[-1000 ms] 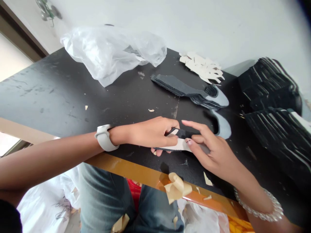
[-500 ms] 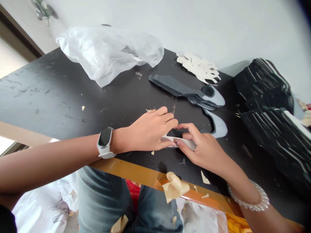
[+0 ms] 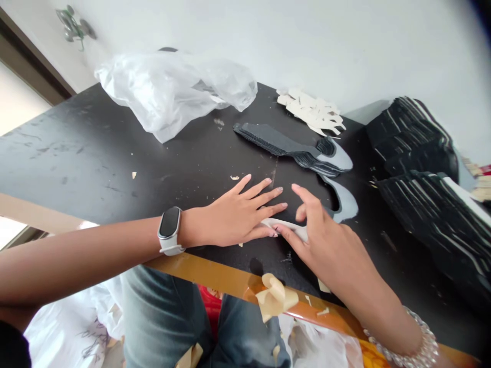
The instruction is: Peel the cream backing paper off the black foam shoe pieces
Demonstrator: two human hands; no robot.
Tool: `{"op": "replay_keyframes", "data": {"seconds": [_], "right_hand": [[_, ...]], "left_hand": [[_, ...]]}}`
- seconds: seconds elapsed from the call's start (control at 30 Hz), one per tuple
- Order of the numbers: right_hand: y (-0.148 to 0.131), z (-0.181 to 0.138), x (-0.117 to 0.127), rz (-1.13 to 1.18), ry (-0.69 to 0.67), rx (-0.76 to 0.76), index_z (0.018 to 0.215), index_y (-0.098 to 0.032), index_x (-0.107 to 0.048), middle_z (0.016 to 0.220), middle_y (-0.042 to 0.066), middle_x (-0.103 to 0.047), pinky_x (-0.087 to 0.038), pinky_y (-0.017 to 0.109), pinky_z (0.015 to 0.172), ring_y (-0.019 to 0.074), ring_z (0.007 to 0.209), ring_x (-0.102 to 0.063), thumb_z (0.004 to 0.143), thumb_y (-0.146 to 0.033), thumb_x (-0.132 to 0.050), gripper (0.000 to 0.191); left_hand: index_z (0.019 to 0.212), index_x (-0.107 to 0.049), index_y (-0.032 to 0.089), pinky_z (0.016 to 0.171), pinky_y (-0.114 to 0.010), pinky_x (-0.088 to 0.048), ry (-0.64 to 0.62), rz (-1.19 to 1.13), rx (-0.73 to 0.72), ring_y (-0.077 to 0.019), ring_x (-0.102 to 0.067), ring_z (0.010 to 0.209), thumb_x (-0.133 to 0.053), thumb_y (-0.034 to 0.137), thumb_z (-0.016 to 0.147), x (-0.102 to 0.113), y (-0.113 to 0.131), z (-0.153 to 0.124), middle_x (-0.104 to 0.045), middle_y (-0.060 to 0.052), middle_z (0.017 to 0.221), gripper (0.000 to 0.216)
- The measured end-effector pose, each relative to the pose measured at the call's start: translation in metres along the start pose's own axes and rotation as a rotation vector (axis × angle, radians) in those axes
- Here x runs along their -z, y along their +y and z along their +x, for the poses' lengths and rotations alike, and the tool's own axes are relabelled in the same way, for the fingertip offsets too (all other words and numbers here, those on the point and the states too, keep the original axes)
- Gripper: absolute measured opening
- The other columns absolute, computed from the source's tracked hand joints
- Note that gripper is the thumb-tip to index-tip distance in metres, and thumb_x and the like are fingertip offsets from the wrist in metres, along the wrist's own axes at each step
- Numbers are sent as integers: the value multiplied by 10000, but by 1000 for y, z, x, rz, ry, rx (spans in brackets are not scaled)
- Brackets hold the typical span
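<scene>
My left hand (image 3: 238,212) lies flat on the black table (image 3: 95,153), fingers stretched out and spread, pressing on the left end of a thin pale strip (image 3: 286,225) laid on a dark flat piece. My right hand (image 3: 326,240) rests on the right end of the same strip, fingers extended and pressing down. Neither hand grips anything. The dark piece under the strip is mostly hidden by both hands. Just beyond my right fingertips lies a grey curved cut-out piece (image 3: 347,204).
A crumpled clear plastic bag (image 3: 172,89) lies at the back left. A stack of dark and grey cut pieces (image 3: 295,145) sits behind the hands. Pale paper scraps (image 3: 312,110) lie by the wall. Black stacks (image 3: 425,158) fill the right side. Peeled backing paper (image 3: 274,296) hangs on the table's front edge.
Both hands have gone from pinching the strip and dark piece to lying flat on them with fingers spread. The piece has stayed in place near the front edge.
</scene>
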State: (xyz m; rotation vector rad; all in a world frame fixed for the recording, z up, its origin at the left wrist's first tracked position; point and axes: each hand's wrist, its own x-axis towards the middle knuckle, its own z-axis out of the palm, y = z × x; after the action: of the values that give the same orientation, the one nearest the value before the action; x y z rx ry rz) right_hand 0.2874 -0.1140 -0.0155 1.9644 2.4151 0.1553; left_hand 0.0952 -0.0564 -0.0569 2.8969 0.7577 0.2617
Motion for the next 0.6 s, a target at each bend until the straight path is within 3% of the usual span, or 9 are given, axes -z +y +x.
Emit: {"op": "replay_keyframes", "data": {"seconds": [0.1,0.27,0.47,0.6], "right_hand": [[21,8,1,10,-5,-91,1383,-198,-315,956,89,-673,-340,294,452,213,529,-607,817,-641,-501,743],[59,20,-5,451,-282,20,1164,-226,-477,793,-9,-579,-441,264,589,141,643,-576,832,-614,-516,512],[58,27,-2,649,-396,166,827,-222,-566,728,-16,-532,-415,232,569,128,666,-516,822,-531,-580,309],[54,26,-1,716,-399,159,795,-208,-564,720,-7,-579,-393,230,544,122,630,-512,825,-494,-590,288]], "left_hand": [[1426,-374,208,1111,-597,-160,-17,-30,5,-337,-189,1424,-365,519,955,1,0,0,-259,-109,1536,564],[1392,-417,214,1113,-619,-112,-51,-161,-11,-333,-144,1435,-455,479,936,9,-3,0,-272,-88,1535,529],[1269,-499,169,1136,-589,-58,-96,-333,-62,-316,-117,1443,-627,449,832,19,-6,0,-339,-104,1504,535],[1209,-526,175,1141,-577,-54,-103,-346,-78,-301,-147,1440,-511,422,919,19,-7,1,-363,-94,1493,381]]}}
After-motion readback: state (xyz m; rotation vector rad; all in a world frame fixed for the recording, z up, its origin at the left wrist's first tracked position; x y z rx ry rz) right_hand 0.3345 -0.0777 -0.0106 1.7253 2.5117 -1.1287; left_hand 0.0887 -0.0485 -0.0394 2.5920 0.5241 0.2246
